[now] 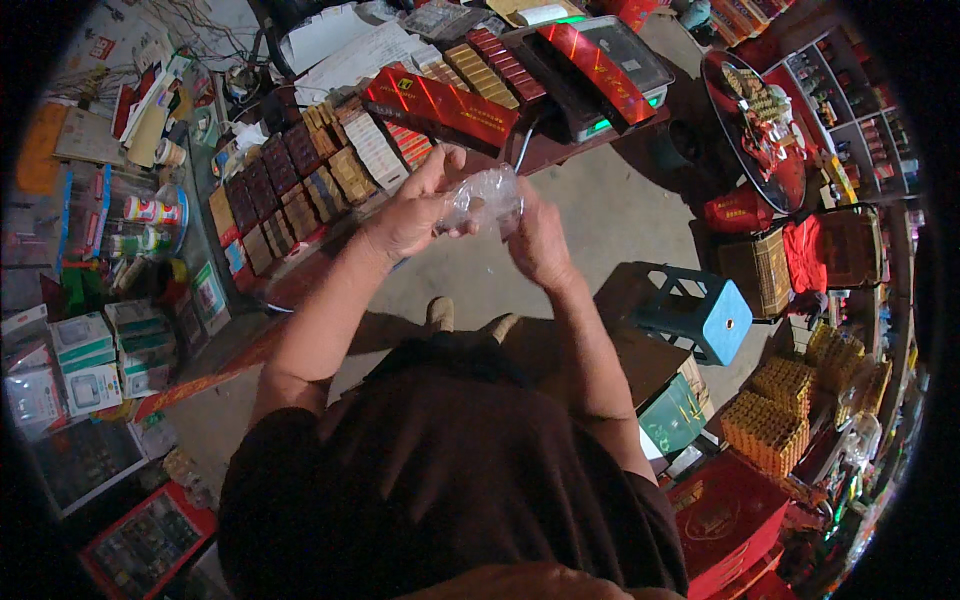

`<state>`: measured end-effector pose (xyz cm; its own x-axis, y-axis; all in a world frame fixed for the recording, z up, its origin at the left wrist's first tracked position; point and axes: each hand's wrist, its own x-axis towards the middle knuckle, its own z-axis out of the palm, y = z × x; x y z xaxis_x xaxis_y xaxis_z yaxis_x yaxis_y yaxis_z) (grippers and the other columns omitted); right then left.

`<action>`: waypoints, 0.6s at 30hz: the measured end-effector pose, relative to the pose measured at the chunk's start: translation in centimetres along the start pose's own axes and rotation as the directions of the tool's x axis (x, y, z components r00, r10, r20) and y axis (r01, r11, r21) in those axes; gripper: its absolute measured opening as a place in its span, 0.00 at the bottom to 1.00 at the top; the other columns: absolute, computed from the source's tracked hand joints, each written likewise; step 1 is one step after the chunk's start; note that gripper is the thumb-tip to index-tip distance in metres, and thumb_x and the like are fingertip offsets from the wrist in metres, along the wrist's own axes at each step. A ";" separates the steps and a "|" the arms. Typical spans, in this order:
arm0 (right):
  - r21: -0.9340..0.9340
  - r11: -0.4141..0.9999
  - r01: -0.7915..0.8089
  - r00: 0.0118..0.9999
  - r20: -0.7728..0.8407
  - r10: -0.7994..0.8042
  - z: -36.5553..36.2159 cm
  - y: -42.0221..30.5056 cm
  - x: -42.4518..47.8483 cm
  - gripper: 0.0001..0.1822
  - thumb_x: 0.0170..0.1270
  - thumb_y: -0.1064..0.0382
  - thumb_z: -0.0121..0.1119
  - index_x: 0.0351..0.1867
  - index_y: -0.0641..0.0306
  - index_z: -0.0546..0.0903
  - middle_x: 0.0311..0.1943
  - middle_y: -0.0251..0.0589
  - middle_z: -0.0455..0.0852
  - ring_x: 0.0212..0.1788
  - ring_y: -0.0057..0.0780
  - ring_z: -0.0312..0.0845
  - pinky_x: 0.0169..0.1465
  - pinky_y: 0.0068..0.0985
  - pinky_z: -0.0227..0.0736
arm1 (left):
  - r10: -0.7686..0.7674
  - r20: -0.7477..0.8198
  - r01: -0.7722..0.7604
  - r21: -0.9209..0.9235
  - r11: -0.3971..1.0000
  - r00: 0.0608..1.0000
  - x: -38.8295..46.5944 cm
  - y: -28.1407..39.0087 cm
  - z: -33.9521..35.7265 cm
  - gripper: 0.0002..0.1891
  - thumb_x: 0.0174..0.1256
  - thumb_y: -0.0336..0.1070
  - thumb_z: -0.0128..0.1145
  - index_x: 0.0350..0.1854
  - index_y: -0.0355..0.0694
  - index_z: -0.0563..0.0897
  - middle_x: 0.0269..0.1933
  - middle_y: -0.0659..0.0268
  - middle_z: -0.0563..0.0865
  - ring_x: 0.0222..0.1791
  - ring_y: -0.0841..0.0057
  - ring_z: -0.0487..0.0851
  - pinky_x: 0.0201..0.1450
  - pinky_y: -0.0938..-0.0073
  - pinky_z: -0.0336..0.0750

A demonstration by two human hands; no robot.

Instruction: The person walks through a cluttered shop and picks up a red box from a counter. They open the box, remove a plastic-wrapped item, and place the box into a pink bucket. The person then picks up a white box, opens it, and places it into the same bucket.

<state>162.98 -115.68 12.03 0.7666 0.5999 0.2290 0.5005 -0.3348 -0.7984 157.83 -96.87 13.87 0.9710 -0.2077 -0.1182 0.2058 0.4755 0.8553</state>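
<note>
Between my two hands is a crumpled piece of clear plastic film (487, 196). My left hand (411, 214) grips it by one side, with the fingers bent around it. On the other side my right hand (541, 236) pinches the film, its fingers partly hidden. Just beyond my left hand a long red carton (442, 109) with gold writing lies across rows of small packs that look like cigarette packs (349, 174). A second long red carton (596, 73) rests at a slant over a weighing scale (634, 64) with green-lit edges.
A blue plastic stool (726, 322) stands on the floor to my right. Near it are stacked gold-coloured bundles (769, 420) and a large red box (724, 517). A round tray (795, 176) holds loose items. Boxed goods (86, 352) line the left side.
</note>
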 end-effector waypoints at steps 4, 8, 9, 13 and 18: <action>0.183 0.982 -0.045 0.998 0.050 0.037 -0.5 -2.6 -0.5 0.14 0.61 0.65 0.51 0.48 0.67 0.69 0.36 0.63 0.79 0.42 0.64 0.74 0.45 0.50 0.69 | 0.099 -0.166 -0.101 -0.003 0.995 0.981 0.4 -1.7 0.9 0.17 0.62 0.30 0.55 0.50 0.48 0.65 0.44 0.69 0.76 0.35 0.82 0.78 0.26 0.83 0.69; 0.190 0.981 -0.043 0.992 0.121 0.020 -1.8 -2.2 -0.5 0.13 0.63 0.65 0.51 0.47 0.68 0.71 0.38 0.60 0.79 0.43 0.62 0.74 0.46 0.48 0.69 | 0.055 -0.158 -0.053 0.016 0.998 0.986 0.6 -1.9 1.0 0.18 0.61 0.29 0.56 0.53 0.45 0.69 0.45 0.69 0.76 0.37 0.79 0.79 0.29 0.78 0.71; 0.150 0.988 -0.036 0.992 0.121 0.018 -1.9 -2.0 -0.5 0.13 0.64 0.65 0.51 0.48 0.68 0.72 0.38 0.59 0.80 0.43 0.61 0.75 0.47 0.47 0.69 | 0.023 -0.142 -0.027 -0.025 0.999 0.990 0.5 -1.5 1.2 0.18 0.61 0.28 0.56 0.53 0.45 0.69 0.45 0.69 0.76 0.38 0.78 0.79 0.31 0.77 0.72; 0.044 0.999 0.024 1.000 0.017 -0.025 -2.1 -2.2 -0.6 0.10 0.67 0.61 0.51 0.42 0.65 0.77 0.34 0.50 0.80 0.36 0.46 0.76 0.43 0.34 0.71 | -0.041 -0.090 0.023 -0.189 0.982 0.995 0.1 -1.0 1.0 0.19 0.60 0.26 0.56 0.54 0.44 0.71 0.48 0.67 0.78 0.42 0.75 0.81 0.39 0.73 0.76; 0.239 0.970 -0.035 0.998 0.062 0.021 -3.5 -3.3 -0.2 0.08 0.63 0.64 0.54 0.37 0.66 0.79 0.30 0.48 0.81 0.33 0.39 0.78 0.40 0.31 0.72 | -0.036 -0.031 0.026 -0.267 0.963 0.999 -0.2 -0.5 2.1 0.16 0.60 0.25 0.58 0.50 0.45 0.74 0.47 0.67 0.80 0.43 0.75 0.81 0.44 0.71 0.78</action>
<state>162.60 -117.28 16.57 0.7504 0.6369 0.1769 0.3622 -0.1723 -0.9161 157.25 -98.86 14.54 0.9663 -0.1979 -0.1647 0.2564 0.6806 0.6863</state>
